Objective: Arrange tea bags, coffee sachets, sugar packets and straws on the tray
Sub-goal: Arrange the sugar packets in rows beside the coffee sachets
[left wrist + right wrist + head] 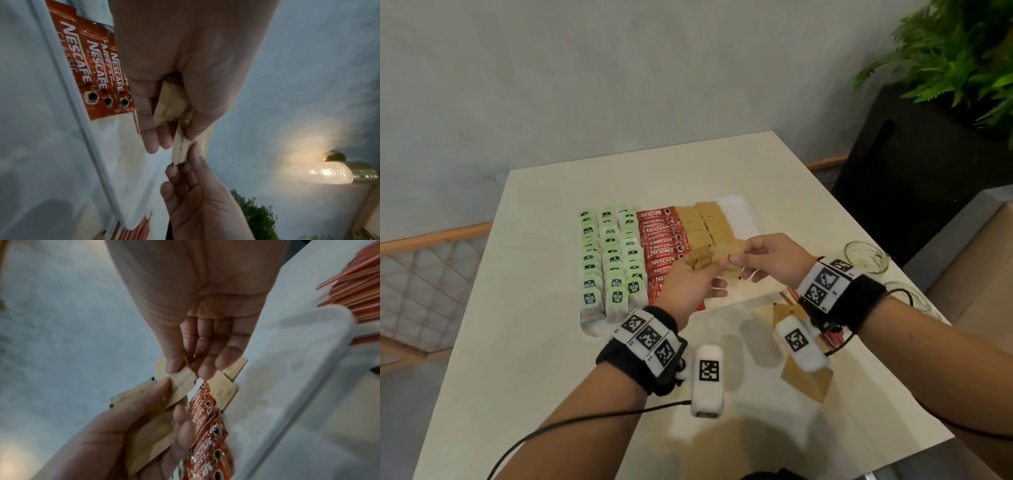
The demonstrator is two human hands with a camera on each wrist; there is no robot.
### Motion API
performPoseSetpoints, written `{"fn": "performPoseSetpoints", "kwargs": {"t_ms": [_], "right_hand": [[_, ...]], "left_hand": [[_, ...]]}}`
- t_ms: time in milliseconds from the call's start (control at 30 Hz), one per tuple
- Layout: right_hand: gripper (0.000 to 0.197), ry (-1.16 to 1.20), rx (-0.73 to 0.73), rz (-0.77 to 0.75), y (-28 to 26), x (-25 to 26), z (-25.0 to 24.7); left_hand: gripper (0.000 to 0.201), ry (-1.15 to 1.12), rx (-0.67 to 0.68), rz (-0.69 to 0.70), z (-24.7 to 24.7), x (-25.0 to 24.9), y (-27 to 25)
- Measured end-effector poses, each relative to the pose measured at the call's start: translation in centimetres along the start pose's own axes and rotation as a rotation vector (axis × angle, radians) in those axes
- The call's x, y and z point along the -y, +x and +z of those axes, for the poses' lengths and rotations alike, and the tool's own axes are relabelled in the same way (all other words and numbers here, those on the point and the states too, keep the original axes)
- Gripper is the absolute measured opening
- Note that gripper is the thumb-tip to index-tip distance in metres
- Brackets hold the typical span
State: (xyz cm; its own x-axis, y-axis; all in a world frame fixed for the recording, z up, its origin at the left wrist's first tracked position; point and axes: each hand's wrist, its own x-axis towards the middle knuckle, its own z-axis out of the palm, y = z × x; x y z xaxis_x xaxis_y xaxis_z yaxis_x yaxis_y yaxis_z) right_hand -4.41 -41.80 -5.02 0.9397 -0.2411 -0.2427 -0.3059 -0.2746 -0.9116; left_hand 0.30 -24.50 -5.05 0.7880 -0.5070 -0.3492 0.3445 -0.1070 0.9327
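On the white tray (739, 212) lie three columns of green tea bags (613, 260), a column of red coffee sachets (661, 240) and rows of brown sugar packets (705, 222). My left hand (709, 274) grips a small stack of brown sugar packets (700, 258) above the tray's near middle. My right hand (739, 262) pinches the end of the top packet (732, 251) between thumb and fingers. The left wrist view shows the stack (172, 107) in my left hand (170, 139). In the right wrist view my right hand (189, 369) pinches that packet (183, 379). Red straws (789, 296) lie beside the tray, under my right wrist.
More brown packets (806, 382) lie on the table's near right part. Two empty glass jars (866, 257) stand at the table's right edge. A black planter with a green plant (962, 51) stands beyond the right side. The pale table (534, 342) ends close on the left.
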Motion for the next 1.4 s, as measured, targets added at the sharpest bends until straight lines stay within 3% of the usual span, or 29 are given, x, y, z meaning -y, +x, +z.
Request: {"fn": "performPoseSetpoints", "kwargs": {"t_ms": [200,333,433,733,1000,1200,1300,1400], "right_hand": [[0.021,-0.152,-0.122,0.120,4.6,-1.3,-1.2],[0.014,-0.323,-0.113,0.211,6.6,-2.5,-1.6],[0.004,-0.347,-0.119,0.186,7.4,-2.7,-1.2],[0.039,-0.396,-0.137,0.149,9.3,-2.2,-0.5],[0.046,-0.449,-0.072,0.166,10.2,-1.8,-0.9],[0.049,-0.530,-0.151,0.143,9.6,-1.7,-0.8],[0.038,-0.443,-0.202,0.057,8.3,-1.5,-0.7],[0.023,-0.266,-0.155,-0.029,6.1,-1.1,0.0]], "left_hand": [[0.029,-0.302,0.038,-0.221,-3.0,-1.0,0.9],[0.034,-0.413,0.049,-0.258,-5.5,-1.4,1.6],[0.036,-0.448,0.069,-0.241,-6.7,-1.4,2.0],[0.030,-0.377,0.055,-0.181,-7.3,-0.4,2.1],[0.031,-0.347,-0.012,-0.153,-7.6,0.4,2.3],[0.032,-0.345,0.004,-0.132,-7.2,0.8,2.2],[0.031,-0.321,0.039,-0.111,-6.7,0.7,2.0],[0.030,-0.256,0.068,-0.074,-5.6,0.8,1.9]]}}
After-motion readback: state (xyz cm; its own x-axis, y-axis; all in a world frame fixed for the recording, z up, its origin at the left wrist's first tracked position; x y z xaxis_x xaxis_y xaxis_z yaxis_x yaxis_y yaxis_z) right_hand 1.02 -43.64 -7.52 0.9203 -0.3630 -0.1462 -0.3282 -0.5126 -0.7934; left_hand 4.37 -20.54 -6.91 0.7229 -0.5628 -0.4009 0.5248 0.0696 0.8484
